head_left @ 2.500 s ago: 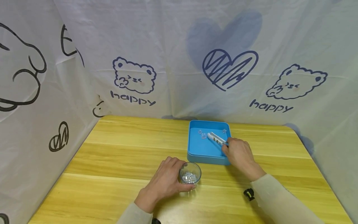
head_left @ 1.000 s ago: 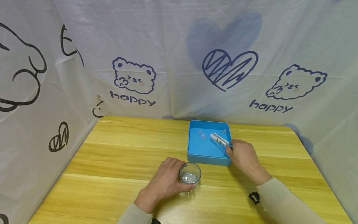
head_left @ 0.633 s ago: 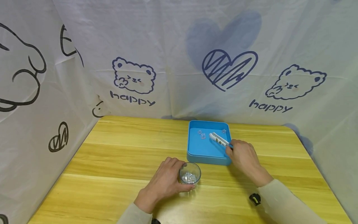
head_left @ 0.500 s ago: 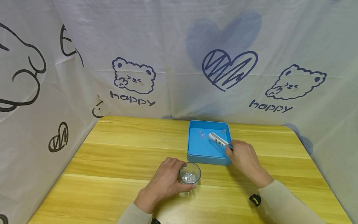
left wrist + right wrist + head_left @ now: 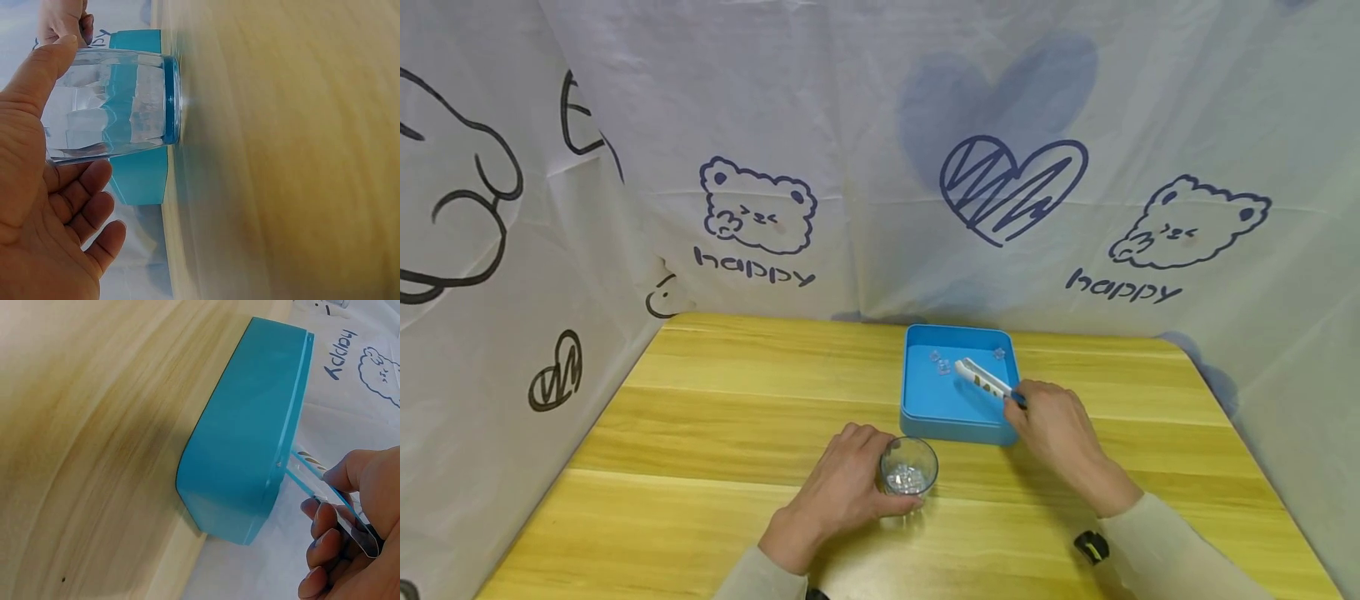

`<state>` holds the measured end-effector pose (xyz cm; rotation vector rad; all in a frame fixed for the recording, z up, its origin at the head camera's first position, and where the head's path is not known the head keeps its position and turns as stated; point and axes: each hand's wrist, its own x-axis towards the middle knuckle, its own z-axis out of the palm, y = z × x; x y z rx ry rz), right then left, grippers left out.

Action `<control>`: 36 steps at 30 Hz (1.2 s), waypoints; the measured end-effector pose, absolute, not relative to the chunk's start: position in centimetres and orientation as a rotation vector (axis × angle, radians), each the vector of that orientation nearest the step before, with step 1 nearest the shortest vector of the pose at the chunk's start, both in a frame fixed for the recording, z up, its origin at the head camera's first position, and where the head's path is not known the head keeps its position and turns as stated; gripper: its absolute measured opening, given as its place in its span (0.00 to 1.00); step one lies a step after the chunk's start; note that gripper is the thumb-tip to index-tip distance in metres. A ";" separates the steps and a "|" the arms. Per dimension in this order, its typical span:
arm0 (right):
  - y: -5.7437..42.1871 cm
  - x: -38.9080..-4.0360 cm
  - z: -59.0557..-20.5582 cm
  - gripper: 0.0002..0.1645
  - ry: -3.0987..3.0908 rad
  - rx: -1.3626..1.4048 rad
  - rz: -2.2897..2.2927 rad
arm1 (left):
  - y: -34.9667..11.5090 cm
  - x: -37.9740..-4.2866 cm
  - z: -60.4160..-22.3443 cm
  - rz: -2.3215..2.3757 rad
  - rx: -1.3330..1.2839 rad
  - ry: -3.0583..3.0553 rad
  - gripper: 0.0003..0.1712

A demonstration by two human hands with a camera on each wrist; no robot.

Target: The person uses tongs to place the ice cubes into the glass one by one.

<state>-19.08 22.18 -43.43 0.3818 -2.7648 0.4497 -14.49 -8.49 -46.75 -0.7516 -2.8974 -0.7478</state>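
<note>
On the tabletop a clear glass cup (image 5: 928,463) holds several small transparent pieces (image 5: 905,479). My left hand (image 5: 842,496) grips its left side, thumb near the front and fingers behind; the left wrist view shows the cup (image 5: 147,103) upright. My right hand (image 5: 1058,433) holds white-and-blue tongs (image 5: 983,380), which reach over the right wall of a shallow blue box (image 5: 951,430). Inside the box, two clear pieces (image 5: 943,367) lie just left of the tong tips, and another clear piece (image 5: 999,353) sits near the back right corner. In the right wrist view the box wall hides the tips.
The yellow wood-grain table (image 5: 737,400) reaches back to a white cloth (image 5: 880,250) printed with bears and hearts. More cloth hangs along the left and right sides. The blue box stands near the table's back edge, behind and right of the cup.
The tongs drew back to the right within the box, then their tips moved left again toward the two clear pieces. The left hand and cup stay put.
</note>
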 end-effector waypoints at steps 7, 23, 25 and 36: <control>22.2 -18.3 -43.0 0.19 -2.751 0.397 0.479 | -8.5 -14.5 -46.6 -0.747 -0.760 -2.896 0.45; 21.9 -16.9 -42.2 0.13 -2.710 0.435 0.518 | -8.4 -14.4 -46.6 -0.741 -0.739 -2.930 0.45; 21.7 -16.5 -42.0 0.12 -2.698 0.450 0.507 | -8.4 -14.4 -46.6 -0.740 -0.737 -2.929 0.45; 20.4 -13.3 -40.5 0.06 -2.693 0.500 0.487 | -8.4 -14.4 -46.6 -0.734 -0.733 -2.924 0.46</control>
